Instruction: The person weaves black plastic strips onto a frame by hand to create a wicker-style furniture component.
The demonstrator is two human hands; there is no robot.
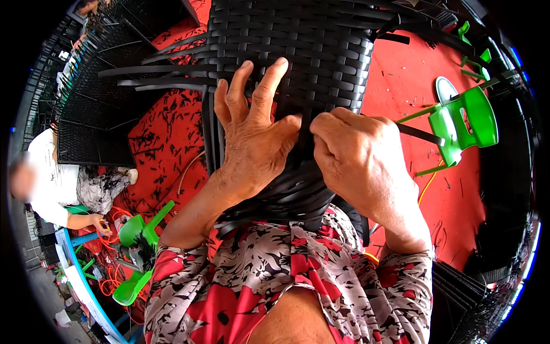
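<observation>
A black woven panel (286, 43) of flat plastic strips stands before me, its lower part running down toward my lap. My left hand (255, 123) lies over the weave with its fingers spread upward and its thumb pointing at the other hand. Close beside that thumb, my right hand (358, 152) is closed in a pinch at the panel's lower right part. A black plastic strip (421, 135) passes through it and sticks out to the right. Loose strip ends (166, 70) jut from the panel's left edge. More loose strips (286, 198) bunch below my hands.
Green plastic chairs stand at the right (458, 126) and lower left (137, 252). At the far left a person (51, 172) in a white top sits by dark woven panels (100, 109). Black scraps litter the red floor (163, 135). Orange hoses (112, 284) lie near a blue-edged table (86, 292).
</observation>
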